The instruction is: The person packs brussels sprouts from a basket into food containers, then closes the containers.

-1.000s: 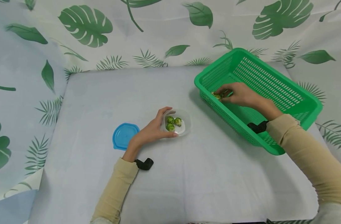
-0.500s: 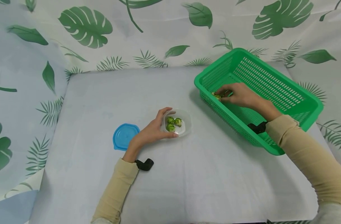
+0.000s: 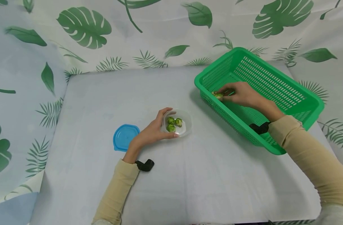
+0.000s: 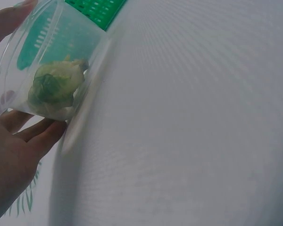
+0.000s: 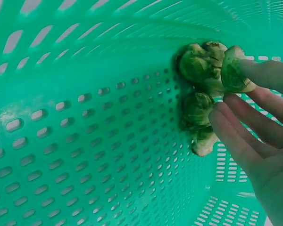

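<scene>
My left hand (image 3: 154, 129) grips a clear plastic container (image 3: 185, 132), thumb on the near side and fingers on the far side. In it lie three Brussels sprouts (image 3: 171, 121), which overlap in the left wrist view. My right hand (image 3: 241, 93) reaches into the green basket (image 3: 298, 84). Between its thumb and fingers it pinches a Brussels sprout (image 5: 233, 70), seen close up in the right wrist view. Several more sprouts (image 5: 197, 109) sit clustered against the basket wall beside the fingertips. From the head view, the near wall and the hand mostly hide that cluster.
A blue lid (image 3: 125, 137) lies on the white-covered table (image 3: 160, 187), left of the container and partly behind the left wrist. The basket stands angled at the right, its high perforated walls around the right hand. Leaf-patterned cloth (image 3: 148, 31) hangs behind and to the left.
The right fingers have shifted very slightly, and a little more of the sprout shows beside them. The left hand and container have stayed in place.
</scene>
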